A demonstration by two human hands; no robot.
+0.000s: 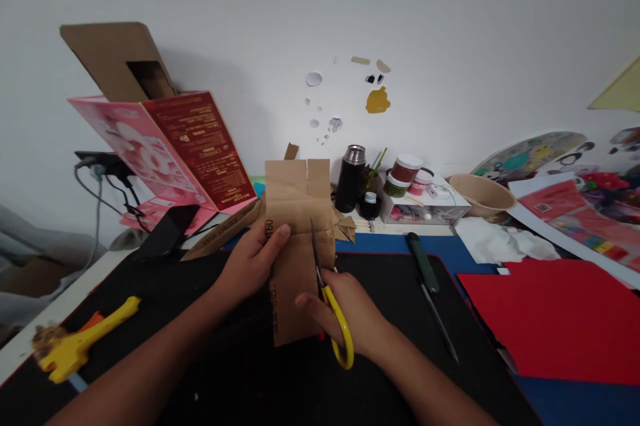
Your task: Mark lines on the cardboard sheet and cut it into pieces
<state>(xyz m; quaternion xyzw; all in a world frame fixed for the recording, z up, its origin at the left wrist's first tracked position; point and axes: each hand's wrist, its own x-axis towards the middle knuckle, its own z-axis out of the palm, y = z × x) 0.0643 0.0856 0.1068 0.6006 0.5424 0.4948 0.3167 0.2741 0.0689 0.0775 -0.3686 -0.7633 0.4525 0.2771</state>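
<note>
A piece of brown cardboard (293, 279) with printed letters along its left edge is held up above the black mat. My left hand (255, 256) grips its left side, thumb on the front and fingers hidden behind. In my right hand (353, 309) is a pair of scissors (343, 333) with yellow handles. One blade lies over the front of the cardboard, pointing up along a cut on the right side; the other blade is hidden. A short slit shows at the top edge of the cardboard.
A green-handled pointed tool (425, 269) lies on the black mat (390, 373), right of my hands. Red sheets (560, 319) are farther right. A yellow glue gun-like object (83, 346) lies left. Behind stand a black thermos (351, 179), paint jars (406, 169) and a pink-red box (195, 153).
</note>
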